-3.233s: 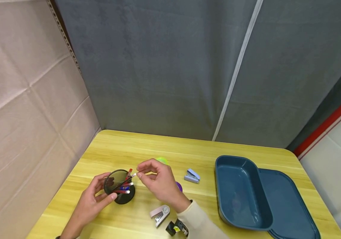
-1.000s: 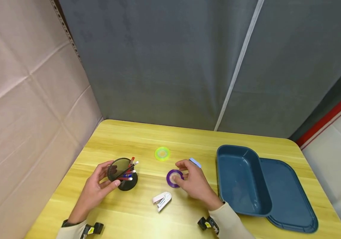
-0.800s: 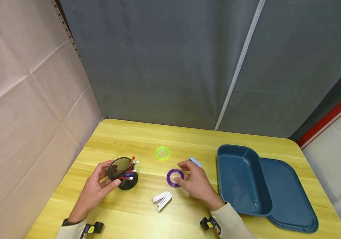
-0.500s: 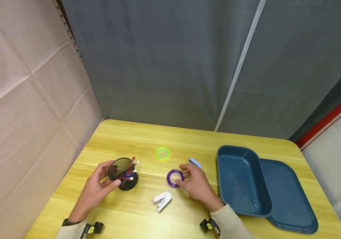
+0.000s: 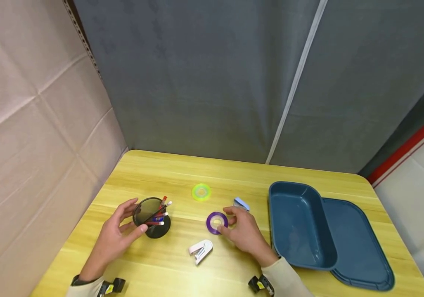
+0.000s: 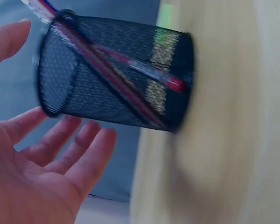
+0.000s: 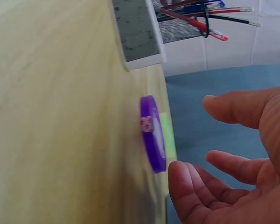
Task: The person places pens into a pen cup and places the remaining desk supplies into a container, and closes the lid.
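Note:
A black mesh pen holder point(image 5: 158, 229) stands upright at the left of the table, with several pens point(image 5: 159, 216) leaning in it. Around its rim is my left hand point(image 5: 117, 235), fingers spread and relaxed. In the left wrist view the thumb is apart from the holder, while a fingertip lies close to the rim; contact is unclear. My right hand point(image 5: 247, 233) hovers beside a roll of purple tape point(image 5: 209, 225), thumb and fingers parted. The right wrist view shows the purple tape point(image 7: 151, 135) just off the fingertips, with nothing gripped.
A green tape roll point(image 5: 201, 192) lies farther back. A pale pink stapler point(image 5: 201, 251) sits in front of the purple tape, and a blue stapler point(image 5: 241, 203) is partly behind my right hand. At right, a dark blue bin point(image 5: 297, 231) stands beside its lid point(image 5: 364, 247).
My right hand, which earlier pinched a pen at the holder, has let go of it and moved right to the purple tape. Lately the left hand has drawn slightly away from the holder.

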{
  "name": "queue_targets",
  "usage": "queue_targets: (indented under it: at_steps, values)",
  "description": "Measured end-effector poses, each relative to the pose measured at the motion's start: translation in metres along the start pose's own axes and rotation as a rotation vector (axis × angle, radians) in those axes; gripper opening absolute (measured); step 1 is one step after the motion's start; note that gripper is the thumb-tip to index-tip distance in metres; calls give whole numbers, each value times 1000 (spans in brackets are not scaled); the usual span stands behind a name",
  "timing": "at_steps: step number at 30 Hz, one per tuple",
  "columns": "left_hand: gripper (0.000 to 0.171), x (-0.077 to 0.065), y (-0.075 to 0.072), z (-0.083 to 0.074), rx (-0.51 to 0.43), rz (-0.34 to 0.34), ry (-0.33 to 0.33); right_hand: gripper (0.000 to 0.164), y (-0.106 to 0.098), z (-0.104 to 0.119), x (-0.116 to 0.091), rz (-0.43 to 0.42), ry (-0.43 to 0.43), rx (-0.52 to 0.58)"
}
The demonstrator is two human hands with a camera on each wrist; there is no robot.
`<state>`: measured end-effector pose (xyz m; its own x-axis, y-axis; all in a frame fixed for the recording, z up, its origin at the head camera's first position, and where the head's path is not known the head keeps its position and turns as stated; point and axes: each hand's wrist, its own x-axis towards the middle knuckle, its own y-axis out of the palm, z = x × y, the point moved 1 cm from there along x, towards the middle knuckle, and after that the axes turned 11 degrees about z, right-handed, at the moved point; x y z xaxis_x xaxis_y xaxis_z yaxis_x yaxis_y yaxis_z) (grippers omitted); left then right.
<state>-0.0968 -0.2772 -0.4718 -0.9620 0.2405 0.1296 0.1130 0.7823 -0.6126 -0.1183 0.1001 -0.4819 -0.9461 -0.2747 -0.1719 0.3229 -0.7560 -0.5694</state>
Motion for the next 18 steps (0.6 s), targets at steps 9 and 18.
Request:
queue_targets:
  at_steps: [9, 18]
  values:
    - [73, -1, -6, -29, 32, -90, 109, 58, -9, 9, -11, -35, 21, 32]
    - [68, 4, -6, -53, -26, -122, 262, 57, -27, 14, -28, -85, 8, 109]
